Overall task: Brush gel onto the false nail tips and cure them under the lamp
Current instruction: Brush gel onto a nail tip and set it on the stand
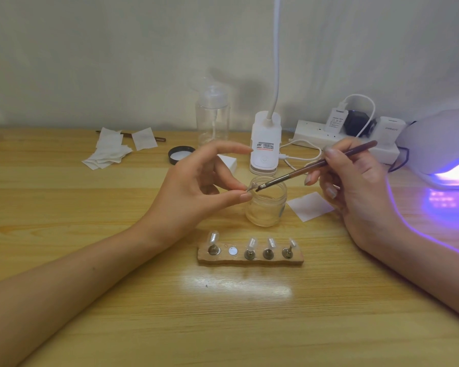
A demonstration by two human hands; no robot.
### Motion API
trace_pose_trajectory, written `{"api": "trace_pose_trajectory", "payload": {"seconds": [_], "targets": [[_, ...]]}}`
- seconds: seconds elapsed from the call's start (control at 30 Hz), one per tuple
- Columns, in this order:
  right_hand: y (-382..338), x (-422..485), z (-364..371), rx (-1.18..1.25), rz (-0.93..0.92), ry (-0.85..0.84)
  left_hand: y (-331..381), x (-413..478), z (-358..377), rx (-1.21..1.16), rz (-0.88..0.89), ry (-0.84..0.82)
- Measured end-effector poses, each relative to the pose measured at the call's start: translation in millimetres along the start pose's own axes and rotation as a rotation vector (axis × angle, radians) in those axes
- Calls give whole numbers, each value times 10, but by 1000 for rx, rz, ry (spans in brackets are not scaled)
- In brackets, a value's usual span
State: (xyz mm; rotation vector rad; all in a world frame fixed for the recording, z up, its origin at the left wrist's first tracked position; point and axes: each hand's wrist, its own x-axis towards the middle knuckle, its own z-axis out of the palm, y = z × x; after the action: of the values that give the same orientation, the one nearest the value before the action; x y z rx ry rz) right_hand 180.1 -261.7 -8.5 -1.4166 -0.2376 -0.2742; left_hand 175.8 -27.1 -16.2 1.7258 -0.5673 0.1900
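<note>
Over the open mouth of the small glass jar [266,207], near the middle of the wooden table [117,327], my left hand [196,181] pinches one false nail tip [251,186] on its little metal stand between thumb and a fingertip, with my forefinger stretched out above. My right hand [355,186] holds the brush [316,166] like a pen, fingers curled round its dark handle. The bristle end points down and left at the held tip, right beside it; whether the two touch I cannot tell. In front of the jar, nearer to me, lies the wooden holder [249,257] with four more nail tips [252,244] standing upright in a row and one bare round disc [233,251] in the second place from the left. At the far right the curing lamp [440,147] glows violet and throws purple light on the table and along my right wrist. A white square pad [310,206] lies just right of the jar. Farther back are the jar's black lid [180,154], a heap of white wipes [109,152], a clear bottle [212,115], the white clip base of a desk lamp [265,144] and a power strip [342,140] by the wall.
</note>
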Motion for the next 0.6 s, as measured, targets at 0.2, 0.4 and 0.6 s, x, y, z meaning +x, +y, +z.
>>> {"api": "trace_pose_trajectory", "payload": {"seconds": [0.2,0.4,0.6], "targets": [[-9,3,-11,63,-17,33,21,-4,3,-19,-19,3],[-10,2,12,31,-27,-39,21,-3,3,-21,-28,4],[-7,-6,9,8,-13,-24,26,-4,2,-16,-29,6]]}}
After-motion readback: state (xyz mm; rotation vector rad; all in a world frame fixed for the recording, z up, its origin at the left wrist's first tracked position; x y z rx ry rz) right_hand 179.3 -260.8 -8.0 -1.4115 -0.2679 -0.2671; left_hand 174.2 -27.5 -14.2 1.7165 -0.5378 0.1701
